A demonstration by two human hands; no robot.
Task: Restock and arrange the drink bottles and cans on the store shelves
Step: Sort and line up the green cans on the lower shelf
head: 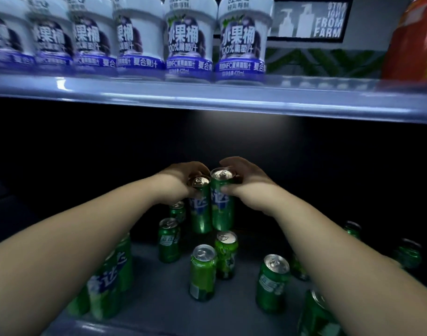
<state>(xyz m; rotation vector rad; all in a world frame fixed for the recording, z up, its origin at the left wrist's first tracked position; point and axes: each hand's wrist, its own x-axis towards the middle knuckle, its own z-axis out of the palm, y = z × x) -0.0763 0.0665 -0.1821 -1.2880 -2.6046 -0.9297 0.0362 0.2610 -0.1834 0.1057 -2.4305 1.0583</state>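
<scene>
Both arms reach deep into the lower shelf (pixel 159 294). L hand (pixel 181 178) grips the top of a slim green can (pixel 200 209), fingers curled round its rim. R hand (pixel 248 183) grips a second green can (pixel 222 207), thumb on the near side, fingers wrapped over the far side. The 2 cans are upright & touching side by side at far centre of the shelf; can't tell if their bases rest on it. Nearer, loose green cans (pixel 202 272) stand scattered, some at left under the L forearm, some at right. Upper shelf (pixel 231 100) carries a row of white-and-purple grape juice bottles (pixel 190 42) at left & centre and a red bottle (pixel 413 40) at far right, w/ a "FROM FARM" sign (pixel 309 20) behind, between them.
</scene>
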